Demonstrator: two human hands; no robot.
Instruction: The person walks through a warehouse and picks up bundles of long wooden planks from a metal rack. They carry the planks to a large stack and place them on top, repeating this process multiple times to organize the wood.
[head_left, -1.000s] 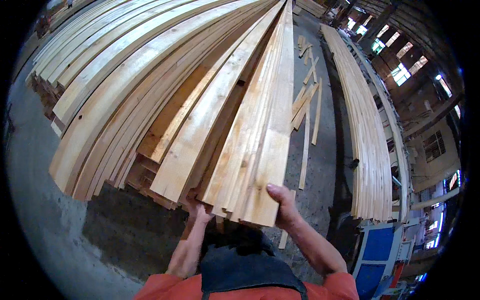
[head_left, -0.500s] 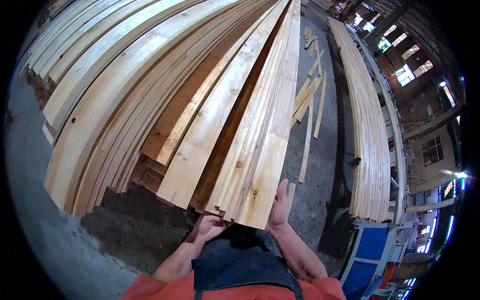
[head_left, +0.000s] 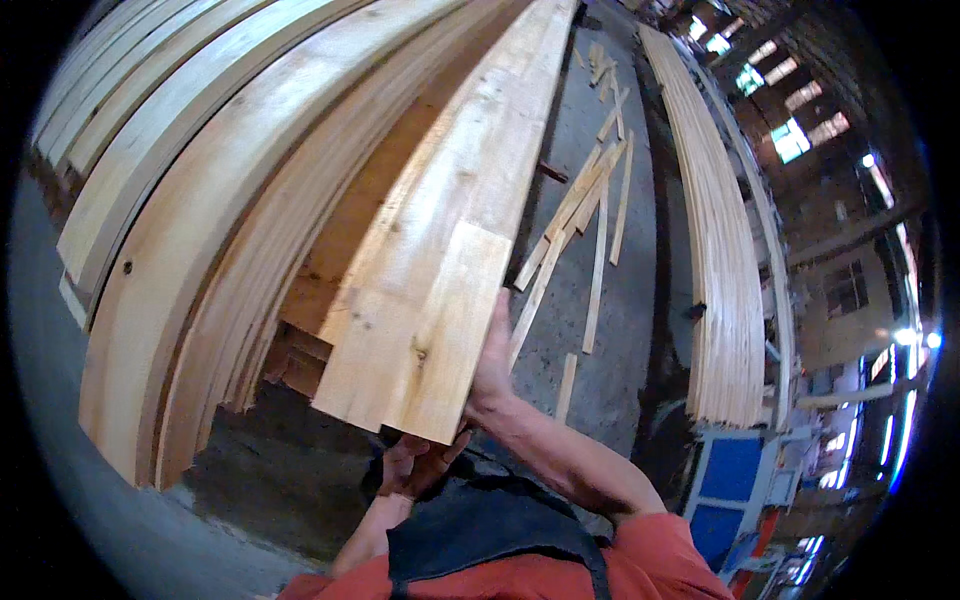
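A long pale wooden board [head_left: 445, 355] with a knot near its end points toward me. It lies close against another board [head_left: 355, 385] on its left, both on the stack. My right hand [head_left: 490, 360] grips the board's right edge, its thumb up along the side and the other fingers hidden underneath. Below the near end, my left hand [head_left: 408, 465] has its fingers curled up against the underside, partly covered by the wood. Whether several boards are gripped together I cannot tell.
Stacked planks [head_left: 190, 230] fan out to the left. Thin wooden strips [head_left: 575, 205] lie scattered on the grey floor [head_left: 625, 330] at right. Beyond them a long stack of slats [head_left: 720, 270] runs beside a blue and white machine frame [head_left: 728, 470].
Both hands and the gripped wood have shifted left. The gap between the boards has closed, and the stepped edges seen before no longer show. My left hand has gone further under the end.
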